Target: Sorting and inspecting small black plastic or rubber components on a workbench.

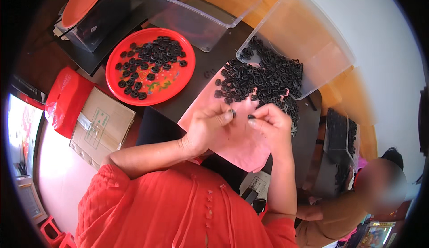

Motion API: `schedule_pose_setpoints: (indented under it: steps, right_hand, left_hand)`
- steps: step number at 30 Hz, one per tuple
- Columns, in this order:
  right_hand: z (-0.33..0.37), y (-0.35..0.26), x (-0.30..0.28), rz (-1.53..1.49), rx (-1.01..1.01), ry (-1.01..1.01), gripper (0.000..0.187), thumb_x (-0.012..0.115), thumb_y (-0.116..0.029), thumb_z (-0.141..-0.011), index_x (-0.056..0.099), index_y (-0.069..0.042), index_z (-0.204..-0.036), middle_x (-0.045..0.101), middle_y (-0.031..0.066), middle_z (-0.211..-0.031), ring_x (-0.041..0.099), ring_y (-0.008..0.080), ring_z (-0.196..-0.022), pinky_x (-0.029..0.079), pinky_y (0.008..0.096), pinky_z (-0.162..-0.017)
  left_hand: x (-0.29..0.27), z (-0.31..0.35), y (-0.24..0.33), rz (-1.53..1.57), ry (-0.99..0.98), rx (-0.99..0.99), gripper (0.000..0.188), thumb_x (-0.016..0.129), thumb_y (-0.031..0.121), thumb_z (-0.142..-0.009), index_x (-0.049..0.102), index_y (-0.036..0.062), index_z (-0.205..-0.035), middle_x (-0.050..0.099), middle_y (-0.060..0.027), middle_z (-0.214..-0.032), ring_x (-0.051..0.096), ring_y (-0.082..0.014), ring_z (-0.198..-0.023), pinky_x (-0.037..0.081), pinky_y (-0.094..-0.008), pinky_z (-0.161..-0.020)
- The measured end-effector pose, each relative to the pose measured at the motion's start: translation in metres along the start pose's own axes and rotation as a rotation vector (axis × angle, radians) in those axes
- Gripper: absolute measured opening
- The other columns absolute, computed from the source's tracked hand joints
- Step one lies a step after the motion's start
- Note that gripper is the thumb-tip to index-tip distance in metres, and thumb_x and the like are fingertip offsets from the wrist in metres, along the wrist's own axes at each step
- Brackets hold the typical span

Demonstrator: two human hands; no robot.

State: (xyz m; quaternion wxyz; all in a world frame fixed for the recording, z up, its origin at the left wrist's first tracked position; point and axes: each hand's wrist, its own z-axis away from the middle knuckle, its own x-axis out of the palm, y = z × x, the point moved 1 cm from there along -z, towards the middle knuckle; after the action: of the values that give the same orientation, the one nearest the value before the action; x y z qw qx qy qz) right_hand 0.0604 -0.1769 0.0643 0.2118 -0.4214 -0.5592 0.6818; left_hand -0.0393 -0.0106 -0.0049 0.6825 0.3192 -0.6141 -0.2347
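Note:
Above a pink cloth (243,147) on the dark table, my left hand (206,125) pinches a small black plastic part (233,113) between thumb and fingertips. A short gap away, my right hand (273,125) pinches another small black part (251,117). Their exact kind is too small to tell. Just beyond my hands lies a heap of black looped parts (263,78), partly on the cloth and spilling from a clear plastic bin (308,38) tipped toward me. At left, a round red tray (190,69) holds many black oval pieces, spread over its printed middle.
Another clear bin (192,18) stands at the back. To the left are a cardboard box (111,118), a red stool (67,100) and a black case with an orange-red lid (85,2). A co-worker (335,216) sits at right beside a bin of black parts (337,134).

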Motion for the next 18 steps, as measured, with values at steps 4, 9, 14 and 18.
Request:
schedule_pose_setpoints:
  steps: [4, 9, 14, 18]
  right_hand:
    - [0.029, -0.001, 0.028, -0.177, -0.027, -0.002, 0.012, 0.071, 0.006, -0.085, 0.065, 0.000, -0.093, 0.067, -0.0022, -0.087, 0.059, 0.0033, -0.074, 0.046, 0.0193, -0.063]
    - [0.041, 0.012, 0.042, -0.015, -0.224, 0.108, 0.011, 0.066, 0.006, -0.086, 0.065, 0.002, -0.096, 0.067, 0.0049, -0.087, 0.063, 0.0117, -0.079, 0.051, 0.0262, -0.071]
    - [0.036, 0.030, 0.061, 0.060, -0.449, 0.126, 0.018, 0.064, 0.006, -0.083, 0.066, 0.000, -0.100, 0.065, 0.0091, -0.090, 0.064, 0.0175, -0.082, 0.051, 0.0295, -0.074]
    - [0.036, 0.037, 0.065, 0.034, -0.539, 0.227, 0.016, 0.068, 0.003, -0.079, 0.060, -0.002, -0.092, 0.061, 0.0129, -0.081, 0.065, 0.0262, -0.074, 0.049, 0.0357, -0.065]
  left_hand:
    - [0.023, -0.024, 0.014, -0.157, 0.059, 0.127, 0.012, 0.052, 0.010, -0.102, 0.059, 0.0000, -0.100, 0.065, -0.0110, -0.098, 0.064, -0.0215, -0.090, 0.052, -0.0354, -0.085]
    - [0.039, -0.040, -0.004, 0.249, -0.018, -0.181, 0.010, 0.056, 0.013, -0.099, 0.058, 0.0040, -0.103, 0.066, -0.0128, -0.103, 0.067, -0.0258, -0.100, 0.053, -0.0379, -0.090]
    - [0.002, -0.037, -0.026, 0.066, 0.050, -0.171, 0.025, 0.052, 0.028, -0.100, 0.061, 0.0044, -0.101, 0.064, -0.0083, -0.096, 0.064, -0.0202, -0.085, 0.053, -0.0330, -0.077]
    - [0.024, -0.033, -0.011, 0.156, -0.004, -0.163, 0.018, 0.054, 0.019, -0.100, 0.060, 0.0018, -0.101, 0.062, -0.0112, -0.099, 0.063, -0.0290, -0.099, 0.052, -0.0410, -0.091]
